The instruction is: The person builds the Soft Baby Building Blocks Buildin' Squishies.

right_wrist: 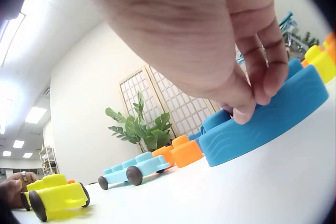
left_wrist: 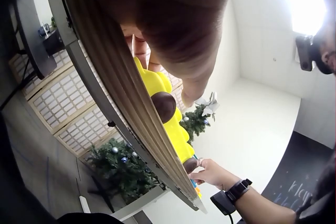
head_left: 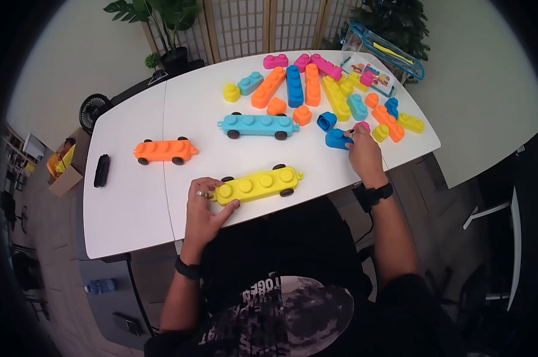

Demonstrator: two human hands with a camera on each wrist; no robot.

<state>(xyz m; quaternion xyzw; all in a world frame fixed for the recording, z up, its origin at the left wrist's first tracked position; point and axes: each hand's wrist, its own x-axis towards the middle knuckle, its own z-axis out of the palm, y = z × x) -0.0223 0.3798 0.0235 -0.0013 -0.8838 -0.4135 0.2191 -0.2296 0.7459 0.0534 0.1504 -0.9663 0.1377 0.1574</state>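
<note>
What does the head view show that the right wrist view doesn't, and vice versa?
Only the head view: the fan and water bottle.
Only the right wrist view: ceiling lights and wavy lines on the blue block.
Both: the right hand gripping that block, the left hand holding the yellow wheeled base, the light-blue wheeled base and leafy plant.

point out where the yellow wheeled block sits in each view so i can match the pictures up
Head: the yellow wheeled block is at the centre, its far end tilted slightly up to the right.
Left wrist: the yellow wheeled block is around the middle, slanting down to the right, partly hidden.
Right wrist: the yellow wheeled block is at lower left.
Shared landmark: the lattice screen shows in all three.
</note>
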